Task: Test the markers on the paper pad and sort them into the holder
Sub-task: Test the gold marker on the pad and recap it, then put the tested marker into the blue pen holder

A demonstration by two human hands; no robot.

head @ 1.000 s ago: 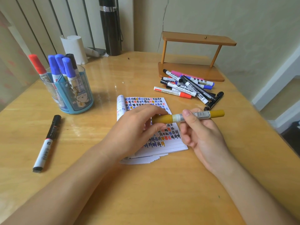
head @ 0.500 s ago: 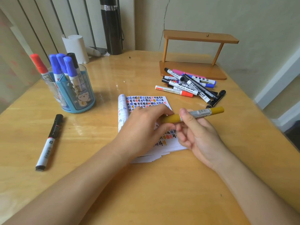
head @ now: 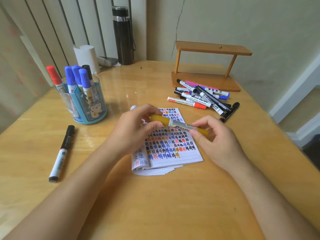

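Observation:
Both hands hold one yellow marker [head: 179,125] level above the paper pad [head: 170,149], which is covered with coloured test marks. My left hand [head: 134,131] pinches the marker's yellow cap end. My right hand [head: 219,141] grips its other end. A blue holder [head: 86,108] at the left has a red, several blue and a black marker standing in it. A pile of markers [head: 202,97] lies at the right, behind the pad. A single black-and-white marker [head: 62,154] rests on the table at the left.
A small wooden shelf [head: 210,66] stands behind the marker pile at the back right. A black flask [head: 123,35] and a white paper roll [head: 87,58] stand at the table's back edge. The table's right edge drops off close to the pile.
The marker has tilted, its right end now lower, and both hands lifted slightly off the pad. My right hand slid out toward the marker's right end.

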